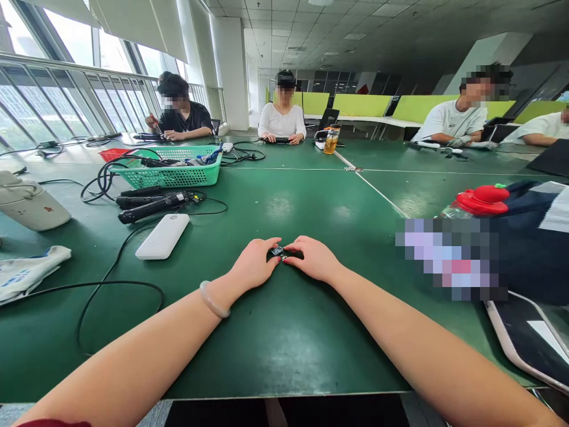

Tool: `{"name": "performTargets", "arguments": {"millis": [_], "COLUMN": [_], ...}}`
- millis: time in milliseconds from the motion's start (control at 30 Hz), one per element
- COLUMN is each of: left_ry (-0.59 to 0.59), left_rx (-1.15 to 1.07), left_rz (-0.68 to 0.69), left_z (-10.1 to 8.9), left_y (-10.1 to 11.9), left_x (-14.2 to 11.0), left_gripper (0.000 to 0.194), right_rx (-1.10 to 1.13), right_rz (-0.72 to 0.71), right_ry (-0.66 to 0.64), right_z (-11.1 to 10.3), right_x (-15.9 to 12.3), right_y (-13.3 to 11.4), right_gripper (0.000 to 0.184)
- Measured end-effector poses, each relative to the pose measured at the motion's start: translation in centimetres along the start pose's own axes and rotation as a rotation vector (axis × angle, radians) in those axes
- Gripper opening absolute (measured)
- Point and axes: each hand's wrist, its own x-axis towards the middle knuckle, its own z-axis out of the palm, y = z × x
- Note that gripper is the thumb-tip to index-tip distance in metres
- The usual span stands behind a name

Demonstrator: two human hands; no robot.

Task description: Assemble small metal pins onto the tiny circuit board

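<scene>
In the middle of the green table, a small dark circuit board (278,251) with pale markings sits between my two hands. My left hand (255,261), with a pale bangle (213,300) at its wrist, pinches the board's left side between thumb and fingers. From the other side my right hand (315,259) is closed in a pinch, its fingertips at the board's right edge. Something tiny and light shows by the right fingertips, too small to name. The fingertips partly cover the board's ends.
A white power bank (163,236), black cylindrical handles (153,207) with cables and a green basket (173,177) lie on the left. At right are a red-lidded bottle (480,200), a dark bag (528,249) and a phone-like slab (528,332). Several people sit around the table.
</scene>
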Motion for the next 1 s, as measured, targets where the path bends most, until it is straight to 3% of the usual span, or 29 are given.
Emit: {"name": "performTargets", "arguments": {"millis": [400, 600, 800, 1000], "left_ry": [-0.048, 0.052, -0.079, -0.016], "left_rx": [0.139, -0.113, -0.705, -0.647], "left_rz": [0.08, -0.026, -0.136, -0.104], "left_z": [-0.04, -0.18, 0.4, 0.34], "left_y": [-0.35, -0.91, -0.64, -1.02], "left_x": [0.5, 0.99, 0.89, 1.0], "left_gripper": [0.029, 0.021, 0.02, 0.022], "right_rx": [0.047, 0.042, 0.081, 0.094], "right_rz": [-0.044, -0.034, -0.044, -0.025], "right_ry": [0.019, -0.002, -0.001, 0.0], "right_z": [0.48, -0.05, -0.2, -0.37], "right_x": [0.21, -0.14, -0.24, -0.36], "right_y": [0.15, 0.22, 0.31, 0.28], "right_gripper": [0.009, 0.008, 0.005, 0.005]}}
